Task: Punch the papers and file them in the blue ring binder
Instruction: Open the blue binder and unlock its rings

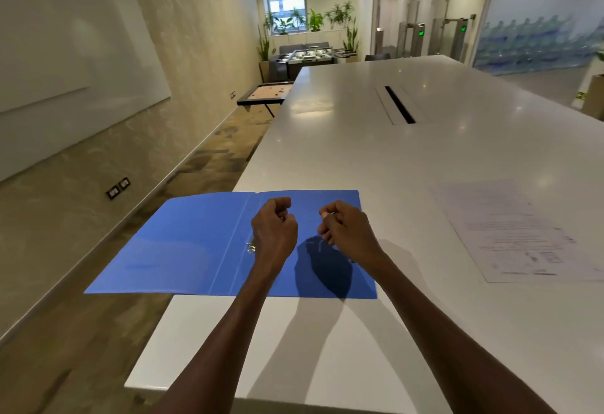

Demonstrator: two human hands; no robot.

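Observation:
The blue ring binder (pixel 183 250) lies open and flat at the table's left edge, its left cover jutting out past the edge over the floor. A bit of its metal ring mechanism (pixel 251 246) shows beside my left wrist; the rest is hidden. My left hand (pixel 274 227) hovers over the spine with its fingers curled and nothing visible in them. My right hand (pixel 341 225) hovers over the right cover, also curled and holding nothing, casting a shadow on the cover. The printed papers (pixel 523 233) lie flat on the table to the right, apart from both hands.
The long white table (pixel 376 152) runs away from me, with a dark cable slot (pixel 400 104) in its middle. To the left are the table's edge, the floor and a wall with a whiteboard (pixel 65 37). No hole punch is in view.

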